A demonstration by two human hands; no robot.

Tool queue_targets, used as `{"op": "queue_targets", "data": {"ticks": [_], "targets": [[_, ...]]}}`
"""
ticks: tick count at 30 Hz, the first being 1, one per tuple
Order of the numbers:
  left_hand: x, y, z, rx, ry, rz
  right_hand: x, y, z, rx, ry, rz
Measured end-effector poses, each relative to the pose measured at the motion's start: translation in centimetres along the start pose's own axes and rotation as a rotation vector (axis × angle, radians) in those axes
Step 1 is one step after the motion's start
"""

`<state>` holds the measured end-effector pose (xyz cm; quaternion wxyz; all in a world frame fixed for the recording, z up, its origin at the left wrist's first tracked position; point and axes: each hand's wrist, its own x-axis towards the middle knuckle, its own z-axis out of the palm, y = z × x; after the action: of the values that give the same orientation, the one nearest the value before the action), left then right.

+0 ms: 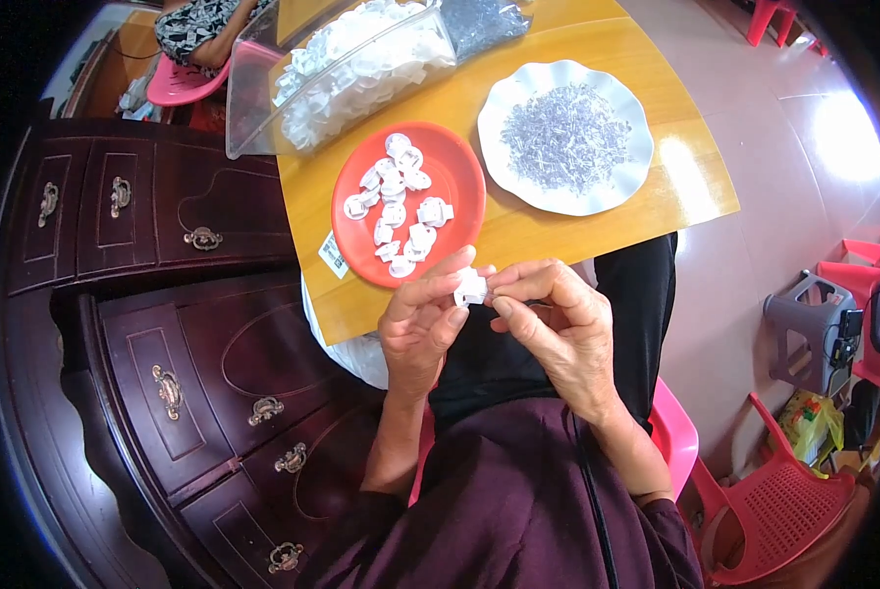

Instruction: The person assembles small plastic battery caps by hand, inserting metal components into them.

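Observation:
A small white plastic part [470, 288] is pinched between the thumb and fingers of my left hand [425, 319], just off the table's near edge. The fingertips of my right hand [558, 319] are closed against its right side; whether they hold a small piece of their own is too small to tell. Just beyond my left hand sits a red plate [459, 177] with several white plastic parts [391, 182] in loose clusters. To its right stands a white scalloped plate [504, 182] heaped with tiny clear pieces [567, 135].
A clear bin [253, 108] full of white parts stands at the table's far left, beside a bag [481, 25] of dark pieces. Dark wooden drawers [194, 344] line the left. A grey stool [803, 329] and a red chair [773, 510] are at right. Another person [209, 39] sits far left.

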<state>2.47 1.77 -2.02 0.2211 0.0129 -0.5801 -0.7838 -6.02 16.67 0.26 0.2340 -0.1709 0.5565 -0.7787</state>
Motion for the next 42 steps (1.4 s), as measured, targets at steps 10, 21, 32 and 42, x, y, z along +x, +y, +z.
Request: {"op": "queue_targets", "data": {"ticks": [10, 21, 32, 42], "targets": [[0.3, 0.5, -0.1, 0.098, -0.049, -0.008, -0.1, -0.3, -0.9, -0.162, -0.012, -0.026], [0.9, 1.3, 0.3, 0.2, -0.104, -0.049, 0.0, 0.3, -1.4, -0.064, 0.004, 0.001], [1.0, 2.1, 1.3, 0.209, -0.042, -0.122, -0.1, -0.1, -2.0, 0.308, -0.004, 0.248], [1.3, 1.9, 1.5, 0.308, -0.063, -0.095, 0.2, 0.3, -2.2, 0.317, 0.011, 0.283]]}}
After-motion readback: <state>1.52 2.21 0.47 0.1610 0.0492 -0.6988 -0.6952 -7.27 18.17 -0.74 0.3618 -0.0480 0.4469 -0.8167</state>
